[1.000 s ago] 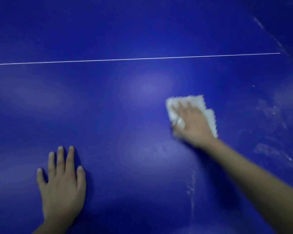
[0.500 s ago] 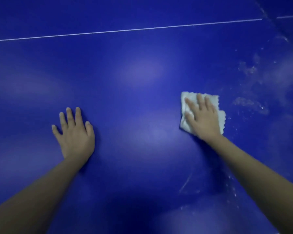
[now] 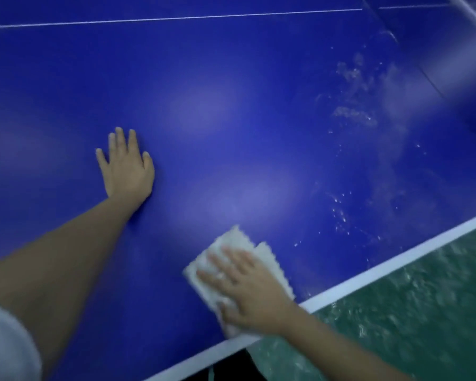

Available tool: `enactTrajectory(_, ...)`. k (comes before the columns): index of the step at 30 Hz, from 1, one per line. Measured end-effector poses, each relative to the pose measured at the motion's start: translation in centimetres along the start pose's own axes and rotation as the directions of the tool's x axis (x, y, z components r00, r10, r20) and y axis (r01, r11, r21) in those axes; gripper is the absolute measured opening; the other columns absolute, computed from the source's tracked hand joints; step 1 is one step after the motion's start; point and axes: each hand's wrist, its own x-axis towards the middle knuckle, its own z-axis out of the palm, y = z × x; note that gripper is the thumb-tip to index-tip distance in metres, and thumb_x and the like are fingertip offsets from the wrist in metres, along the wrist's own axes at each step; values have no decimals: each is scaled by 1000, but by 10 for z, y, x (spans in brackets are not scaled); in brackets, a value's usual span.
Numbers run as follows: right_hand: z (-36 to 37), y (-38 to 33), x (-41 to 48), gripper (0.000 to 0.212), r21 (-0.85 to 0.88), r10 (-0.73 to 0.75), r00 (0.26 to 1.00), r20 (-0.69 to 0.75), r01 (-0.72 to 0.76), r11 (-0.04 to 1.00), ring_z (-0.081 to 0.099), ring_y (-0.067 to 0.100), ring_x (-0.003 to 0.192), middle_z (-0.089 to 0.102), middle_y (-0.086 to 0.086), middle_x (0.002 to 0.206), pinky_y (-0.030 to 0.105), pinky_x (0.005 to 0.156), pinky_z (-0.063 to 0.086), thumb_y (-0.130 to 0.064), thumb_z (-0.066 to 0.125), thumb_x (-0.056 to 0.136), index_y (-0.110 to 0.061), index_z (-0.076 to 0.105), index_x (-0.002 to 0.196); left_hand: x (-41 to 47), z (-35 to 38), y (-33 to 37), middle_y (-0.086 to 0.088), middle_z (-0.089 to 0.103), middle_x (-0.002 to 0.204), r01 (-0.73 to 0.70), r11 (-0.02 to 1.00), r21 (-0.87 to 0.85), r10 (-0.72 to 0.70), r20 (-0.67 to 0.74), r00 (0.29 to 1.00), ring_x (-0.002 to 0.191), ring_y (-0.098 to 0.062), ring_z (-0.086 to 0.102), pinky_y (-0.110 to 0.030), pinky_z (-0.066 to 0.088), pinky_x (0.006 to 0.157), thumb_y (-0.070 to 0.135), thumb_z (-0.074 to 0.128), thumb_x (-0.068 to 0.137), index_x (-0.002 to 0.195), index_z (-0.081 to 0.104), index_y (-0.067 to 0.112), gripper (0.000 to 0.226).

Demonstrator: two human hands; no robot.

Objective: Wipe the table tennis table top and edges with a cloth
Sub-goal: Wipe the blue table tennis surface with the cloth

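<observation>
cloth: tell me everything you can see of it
The cloth is white and soft-looking, with scalloped edges, folded into a pad with one layer offset. It lies flat on the blue table top close to its white edge stripe. The right hand presses on it with straight fingers, covering its middle.

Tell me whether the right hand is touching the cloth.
Touching. The head view shows the right hand pressed flat on the white cloth, fingers spread across it with no gap, on the blue table.
</observation>
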Motion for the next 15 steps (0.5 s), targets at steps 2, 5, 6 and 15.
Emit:
enactTrajectory(2, -5, 30, -6, 58, -22, 203, 977, -58, -205, 979, 29, 31, 140, 31, 9, 152, 43, 113, 26, -38, 29, 88, -28, 30, 145, -24, 1, 2, -12, 13, 156, -146, 988, 49, 146, 5, 989, 144, -24, 10, -50, 9, 113, 24, 30, 98, 147, 20, 7, 53)
enactTrajectory(5, -6, 47, -13, 51, 171, 637, 764, -101, -617, 768, 2, 25, 146, 8, 5, 159, 38, 116, 3, -40, 24, 99, -33, 15, 149, -67, 2, 5, -9, 16, 156, -237, 969, 66, 235, 38, 971, 144, -22, 11, -47, 10, 113, 22, 31, 98, 147, 21, 7, 52)
enactTrajectory(6, -5, 38, -9, 52, 196, 690, 717, -98, -666, 719, -1, 26, 146, 5, 5, 159, 38, 116, 0, -43, 25, 99, -33, 13, 149, -79, 3, 6, -8, 16, 156, -246, 967, 61, 243, 53, 969, 144, -21, 10, -46, 9, 114, 23, 30, 98, 147, 20, 8, 52)
enactTrajectory(15, 16, -111, -6, 58, 96, 226, 973, -54, -220, 971, 34, 26, 138, 36, 3, 150, 42, 112, 29, -51, 41, 85, -35, 39, 141, -110, 2, 10, -5, 15, 156, -256, 965, 59, 251, 88, 964, 144, -19, 8, -43, 6, 115, 24, 26, 99, 148, 16, 10, 53)
